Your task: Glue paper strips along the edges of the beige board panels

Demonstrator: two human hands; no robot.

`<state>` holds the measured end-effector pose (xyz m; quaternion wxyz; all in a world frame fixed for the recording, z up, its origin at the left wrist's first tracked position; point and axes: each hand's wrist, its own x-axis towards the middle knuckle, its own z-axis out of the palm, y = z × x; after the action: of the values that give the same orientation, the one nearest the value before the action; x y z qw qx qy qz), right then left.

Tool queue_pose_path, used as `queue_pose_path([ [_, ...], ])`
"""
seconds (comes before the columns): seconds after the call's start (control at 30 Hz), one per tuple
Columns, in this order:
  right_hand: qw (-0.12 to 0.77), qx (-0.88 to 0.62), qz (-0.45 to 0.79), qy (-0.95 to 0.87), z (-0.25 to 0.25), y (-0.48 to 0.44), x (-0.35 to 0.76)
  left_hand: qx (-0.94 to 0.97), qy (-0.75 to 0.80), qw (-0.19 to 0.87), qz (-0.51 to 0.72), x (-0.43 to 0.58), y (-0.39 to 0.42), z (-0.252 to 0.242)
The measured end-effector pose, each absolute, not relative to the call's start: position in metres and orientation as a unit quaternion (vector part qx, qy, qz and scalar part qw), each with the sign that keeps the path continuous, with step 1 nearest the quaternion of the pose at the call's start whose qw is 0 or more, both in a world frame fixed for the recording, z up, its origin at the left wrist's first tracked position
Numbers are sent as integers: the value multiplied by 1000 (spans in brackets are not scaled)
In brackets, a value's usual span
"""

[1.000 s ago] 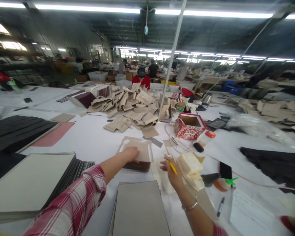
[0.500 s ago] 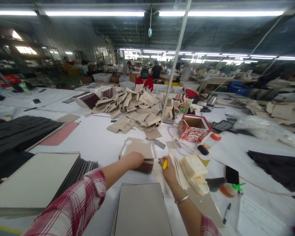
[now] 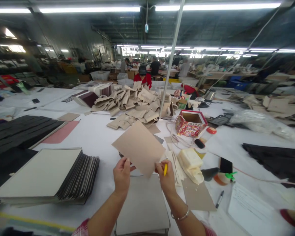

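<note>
A plain tan sheet (image 3: 140,146) is held up, tilted, between my two hands. My left hand (image 3: 122,172) pinches its lower left edge. At its lower right corner, my right hand (image 3: 166,173) grips the sheet, with a small yellow tool (image 3: 165,169) also held in the fingers. Just below lies a stack of grey boards (image 3: 144,209), partly behind my forearms. The sheet hides most of the smaller stack behind it. A cream cloth (image 3: 190,160) rests to the right of my right hand.
A thick stack of dark-edged boards (image 3: 39,173) stands at left. Tan folded pieces (image 3: 137,105) are heaped beyond, near a slanted pole (image 3: 170,62). A red patterned box (image 3: 191,126), phone (image 3: 225,165), pen (image 3: 219,199) and written paper (image 3: 250,209) lie right. A person in red (image 3: 142,78) is opposite.
The tan sheet has been lifted off the small stack and tilted up. My left hand has drawn back and left; my right hand has taken hold of the sheet's corner. The view has shifted slightly.
</note>
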<state>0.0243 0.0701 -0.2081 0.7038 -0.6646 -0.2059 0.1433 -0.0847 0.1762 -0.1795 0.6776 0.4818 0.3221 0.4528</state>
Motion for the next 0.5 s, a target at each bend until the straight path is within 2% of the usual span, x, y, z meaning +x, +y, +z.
queue_pose_path([
  [0.1,688,-686,133,-197,-213,40,23,411,287,760,414,-103,154,-196],
  [0.2,617,-734,145,-244,-223,3,30,386,309,779,386,-135,153,-217],
  [0.37,471,-782,190,-360,-260,-40,41,541,464,658,241,-190,153,-270],
  [0.5,405,-818,181,-367,-293,-38,38,642,478,578,160,-214,144,-300],
])
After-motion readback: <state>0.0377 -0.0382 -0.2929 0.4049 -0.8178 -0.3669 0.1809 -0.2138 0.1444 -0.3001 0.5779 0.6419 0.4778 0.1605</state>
